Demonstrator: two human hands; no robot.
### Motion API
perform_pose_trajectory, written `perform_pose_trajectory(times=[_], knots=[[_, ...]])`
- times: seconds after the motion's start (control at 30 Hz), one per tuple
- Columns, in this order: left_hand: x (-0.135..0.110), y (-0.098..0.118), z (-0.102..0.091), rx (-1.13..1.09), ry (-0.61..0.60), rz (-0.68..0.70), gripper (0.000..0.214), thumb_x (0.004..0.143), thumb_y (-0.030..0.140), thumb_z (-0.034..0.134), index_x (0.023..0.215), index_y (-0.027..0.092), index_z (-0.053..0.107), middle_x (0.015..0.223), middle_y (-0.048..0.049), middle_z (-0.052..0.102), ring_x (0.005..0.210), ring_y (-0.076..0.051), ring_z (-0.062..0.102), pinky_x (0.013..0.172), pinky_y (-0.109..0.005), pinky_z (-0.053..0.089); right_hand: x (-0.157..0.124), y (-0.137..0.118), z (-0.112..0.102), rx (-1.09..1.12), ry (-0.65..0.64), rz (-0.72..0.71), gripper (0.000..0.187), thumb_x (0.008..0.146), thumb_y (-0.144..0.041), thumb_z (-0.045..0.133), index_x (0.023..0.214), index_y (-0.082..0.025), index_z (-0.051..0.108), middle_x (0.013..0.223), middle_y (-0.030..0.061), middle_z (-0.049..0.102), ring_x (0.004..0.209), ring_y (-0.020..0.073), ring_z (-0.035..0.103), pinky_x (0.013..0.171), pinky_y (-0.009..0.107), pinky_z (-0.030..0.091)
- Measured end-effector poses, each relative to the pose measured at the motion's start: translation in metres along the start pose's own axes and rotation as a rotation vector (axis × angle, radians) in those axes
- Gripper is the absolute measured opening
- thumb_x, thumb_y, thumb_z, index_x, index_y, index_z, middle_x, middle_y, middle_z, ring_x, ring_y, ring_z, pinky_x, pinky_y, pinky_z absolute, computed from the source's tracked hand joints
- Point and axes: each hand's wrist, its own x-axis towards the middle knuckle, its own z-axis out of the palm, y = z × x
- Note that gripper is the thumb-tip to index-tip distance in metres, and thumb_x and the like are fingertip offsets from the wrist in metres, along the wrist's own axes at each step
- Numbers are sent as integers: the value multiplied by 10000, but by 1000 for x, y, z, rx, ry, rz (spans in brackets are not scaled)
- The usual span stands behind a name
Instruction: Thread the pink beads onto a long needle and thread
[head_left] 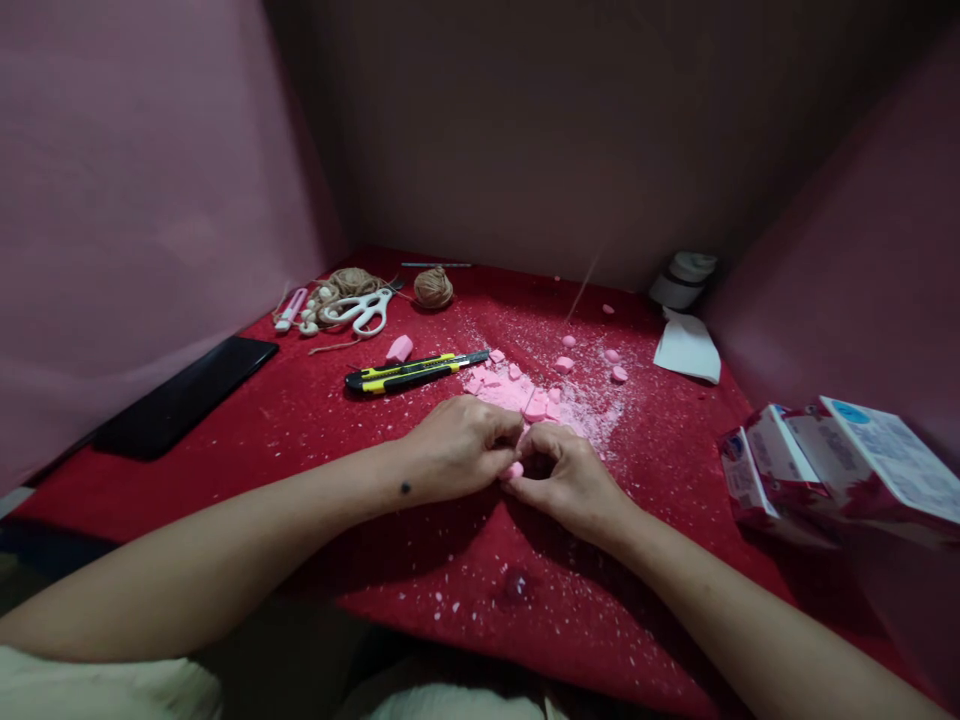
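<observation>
My left hand [457, 447] and my right hand [566, 478] meet at the middle of the red table [315, 420], fingers pinched together round a small pink piece [514, 470]. A thin needle or thread seems to rise from between them, too fine to tell. Just beyond my hands lies a pile of pink pieces and pink crumbs [517, 392]. A yellow and black utility knife [412, 372] lies left of the pile.
White scissors [364, 308], a ball of brown twine [433, 288] and white beads sit at the back left. A black phone [187, 395] lies at the left edge. White tape roll [682, 280] and paper at back right; a pink-white packet [832, 465] at right.
</observation>
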Motion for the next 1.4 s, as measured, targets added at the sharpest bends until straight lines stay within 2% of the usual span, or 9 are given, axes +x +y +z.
perform_pose_trajectory(times=[0.2, 0.43, 0.53, 0.67, 0.87, 1.03, 1.17, 1.27, 1.4], knots=[[-4, 11, 0, -13, -39, -2, 166, 788, 128, 513, 658, 125, 617, 572, 10, 572, 530, -78, 471, 529, -186, 340, -1, 2, 1, -9, -11, 31, 149, 671, -192, 626, 594, -173, 500, 615, -7, 534, 608, 120, 475, 589, 258, 349], [2, -3, 2, -47, -29, 68, 137, 788, 131, 524, 690, 127, 619, 628, -1, 613, 584, -90, 522, 590, -194, 392, 2, 1, 3, -39, 1, 45, 116, 674, -175, 605, 603, -175, 513, 633, -12, 545, 616, 112, 484, 588, 246, 358], [-1, -6, -5, -94, -16, 29, 134, 804, 166, 513, 736, 134, 623, 670, -6, 625, 615, -98, 531, 607, -200, 402, 1, 0, 4, -52, 30, 58, 126, 688, -208, 617, 613, -179, 521, 643, -13, 569, 642, 118, 501, 634, 261, 378], [-7, 2, -11, -123, -67, -21, 156, 810, 168, 494, 722, 136, 619, 650, 4, 616, 602, -95, 515, 588, -195, 393, 0, 0, 5, -48, 24, 67, 116, 681, -195, 621, 623, -181, 521, 646, -13, 572, 640, 118, 506, 627, 257, 385], [-4, 5, -1, -4, -3, 107, 116, 759, 93, 514, 673, 131, 582, 613, 10, 587, 558, -84, 496, 564, -193, 371, 2, 2, 5, -34, 10, 18, 155, 659, -187, 636, 596, -180, 495, 616, -23, 547, 611, 109, 488, 593, 240, 372], [-2, 1, -5, 30, 29, 16, 136, 784, 127, 502, 726, 117, 625, 644, -21, 619, 587, -105, 524, 599, -222, 383, 1, 0, 3, -56, 21, 43, 96, 693, -197, 613, 624, -175, 550, 645, -7, 578, 624, 112, 498, 615, 249, 377], [-3, 7, -10, 2, -27, -39, 152, 777, 137, 519, 682, 118, 636, 568, 6, 588, 537, -94, 505, 534, -197, 360, 1, 0, 2, -41, 6, 42, 108, 683, -183, 624, 618, -174, 538, 619, -19, 560, 600, 104, 487, 603, 246, 370], [-1, 11, -6, -15, -24, -42, 156, 761, 111, 530, 628, 118, 612, 536, 21, 558, 522, -83, 483, 517, -186, 343, 1, 1, 2, -39, -2, 32, 150, 670, -177, 637, 598, -176, 505, 601, -29, 532, 584, 98, 471, 580, 239, 358], [3, 8, 1, 9, 37, -37, 137, 776, 131, 530, 660, 117, 602, 561, 15, 567, 535, -82, 477, 544, -195, 344, 1, 0, 1, -67, -8, 18, 139, 697, -189, 619, 603, -178, 517, 621, -16, 555, 612, 109, 488, 615, 256, 373]])
